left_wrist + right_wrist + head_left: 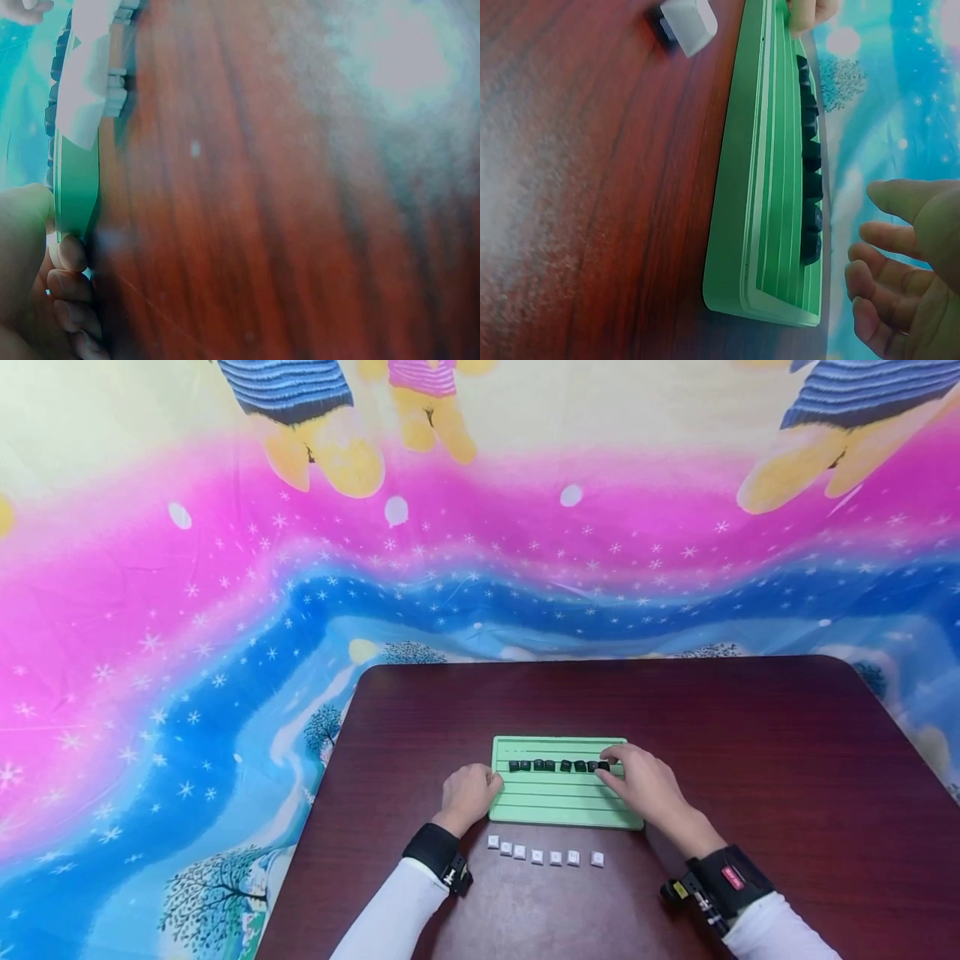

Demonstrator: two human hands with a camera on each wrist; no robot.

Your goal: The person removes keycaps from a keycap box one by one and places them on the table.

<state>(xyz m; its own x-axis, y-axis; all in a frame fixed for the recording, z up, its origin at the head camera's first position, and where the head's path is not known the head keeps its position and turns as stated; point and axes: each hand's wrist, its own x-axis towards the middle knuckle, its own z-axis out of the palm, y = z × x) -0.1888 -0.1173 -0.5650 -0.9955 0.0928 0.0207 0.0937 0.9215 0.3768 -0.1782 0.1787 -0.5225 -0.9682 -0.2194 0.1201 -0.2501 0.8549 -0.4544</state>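
A light green ridged tray (562,810) lies on the table, with several black keycaps (550,766) in a row along one of its grooves. My left hand (469,792) grips the tray's left edge; in the left wrist view its thumb and curled fingers (73,253) meet around that corner. Over the right end of the row is my right hand (647,783), thumb and forefinger spread by the last keycap. In the right wrist view the fingers (889,274) are loosely bent with nothing held between them. Whether a fingertip touches a keycap, I cannot tell.
Several white keycaps (537,857) form a loose row on the dark wooden table (720,718), just in front of the tray. Behind the table hangs a colourful printed cloth (525,535). Each wrist wears a black strap with a small camera.
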